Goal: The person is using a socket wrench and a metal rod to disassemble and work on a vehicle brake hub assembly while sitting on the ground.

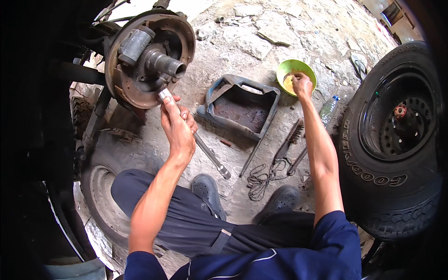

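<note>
The left hand has its grip wrapped round a long metal wrench, top end near the rusty brake plate — and the right hand is down in the green bowl at yellowish stuff, its grip impossible to tell

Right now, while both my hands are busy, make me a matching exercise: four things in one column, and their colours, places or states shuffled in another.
Column one:
1. Bowl
2. Long metal tool
3. Cut-open container
4. Clear bottle

Column two:
A. Gripped by the left hand
B. Topped with a blue cap
C. Bright green, with the right hand reaching in
D. On the ground, dark and dirty inside

Pairs: 1-C, 2-A, 3-D, 4-B
</note>
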Available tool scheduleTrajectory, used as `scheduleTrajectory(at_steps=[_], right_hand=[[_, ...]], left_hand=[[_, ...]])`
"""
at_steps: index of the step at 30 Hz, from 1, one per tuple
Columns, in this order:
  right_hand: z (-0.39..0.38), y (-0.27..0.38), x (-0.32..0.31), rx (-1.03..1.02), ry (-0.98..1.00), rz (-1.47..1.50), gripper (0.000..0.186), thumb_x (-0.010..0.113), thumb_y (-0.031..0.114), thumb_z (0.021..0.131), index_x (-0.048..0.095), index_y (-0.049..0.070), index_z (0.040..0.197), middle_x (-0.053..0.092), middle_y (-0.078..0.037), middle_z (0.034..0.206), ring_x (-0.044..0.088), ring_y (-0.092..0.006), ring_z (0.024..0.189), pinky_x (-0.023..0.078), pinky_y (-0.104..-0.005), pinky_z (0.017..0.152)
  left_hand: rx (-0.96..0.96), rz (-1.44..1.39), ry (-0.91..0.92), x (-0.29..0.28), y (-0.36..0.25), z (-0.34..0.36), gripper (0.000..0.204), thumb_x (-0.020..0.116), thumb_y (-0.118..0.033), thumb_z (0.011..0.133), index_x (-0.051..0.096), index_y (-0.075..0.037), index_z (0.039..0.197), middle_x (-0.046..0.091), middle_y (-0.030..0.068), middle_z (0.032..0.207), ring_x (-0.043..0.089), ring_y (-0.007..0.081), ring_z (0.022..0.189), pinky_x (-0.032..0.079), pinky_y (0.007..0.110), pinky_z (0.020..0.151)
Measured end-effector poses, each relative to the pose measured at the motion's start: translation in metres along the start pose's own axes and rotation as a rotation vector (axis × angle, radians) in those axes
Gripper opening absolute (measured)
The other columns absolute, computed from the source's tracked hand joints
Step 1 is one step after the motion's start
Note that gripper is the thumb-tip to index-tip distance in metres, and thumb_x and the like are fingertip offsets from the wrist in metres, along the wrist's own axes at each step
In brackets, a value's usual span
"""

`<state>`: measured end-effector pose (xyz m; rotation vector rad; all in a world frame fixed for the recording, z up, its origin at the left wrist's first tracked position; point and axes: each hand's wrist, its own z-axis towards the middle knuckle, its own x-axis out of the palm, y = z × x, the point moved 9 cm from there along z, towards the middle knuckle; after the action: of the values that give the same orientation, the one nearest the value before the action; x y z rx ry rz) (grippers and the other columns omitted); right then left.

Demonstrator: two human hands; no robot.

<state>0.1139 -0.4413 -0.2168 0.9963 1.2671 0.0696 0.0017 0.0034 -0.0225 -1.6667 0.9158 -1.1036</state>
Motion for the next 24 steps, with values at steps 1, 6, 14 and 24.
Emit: scheduleTrajectory(at_steps=[1,6,14,24], right_hand=[[0.007,-0.01,-0.002,0.075,0.035,-0.077,0.032,0.064,0.032,0.08,0.069,0.017,0.108,0.068,-0.014,0.102,0.065,-0.0324,0.096,0.05,-0.0394,0.084],[0.017,-0.031,0.001,0.026,0.091,-0.429,0.031,0.056,0.033,0.082,0.068,0.023,0.109,0.067,-0.013,0.107,0.062,-0.0299,0.104,0.039,-0.0485,0.094],[0.007,-0.043,0.019,0.009,0.006,-0.552,0.031,0.056,0.03,0.081,0.064,0.016,0.108,0.066,-0.012,0.109,0.059,-0.0293,0.107,0.027,-0.061,0.094],[0.005,-0.035,0.007,0.021,-0.088,-0.401,0.026,0.057,0.035,0.083,0.069,0.021,0.101,0.068,-0.008,0.103,0.061,-0.0281,0.103,0.032,-0.0545,0.092]], left_hand=[[-0.001,0.003,-0.008,-0.001,0.0,0.002,0.032,0.039,-0.045,0.099,0.044,-0.014,0.103,0.035,-0.0052,0.064,0.029,0.0033,0.045,0.024,0.02,0.038],[-0.045,0.024,-0.042,-0.003,0.013,0.009,0.031,0.04,-0.045,0.099,0.044,-0.014,0.099,0.035,-0.0052,0.064,0.029,0.003,0.046,0.025,0.02,0.039],[-0.21,-0.023,-0.092,-0.017,0.044,0.02,0.035,0.041,-0.049,0.097,0.043,-0.014,0.101,0.035,-0.0048,0.064,0.028,0.0039,0.045,0.024,0.02,0.038],[-0.22,-0.029,-0.076,-0.013,0.043,0.023,0.036,0.042,-0.049,0.097,0.043,-0.013,0.101,0.036,-0.0045,0.065,0.028,0.0035,0.044,0.024,0.02,0.038]])
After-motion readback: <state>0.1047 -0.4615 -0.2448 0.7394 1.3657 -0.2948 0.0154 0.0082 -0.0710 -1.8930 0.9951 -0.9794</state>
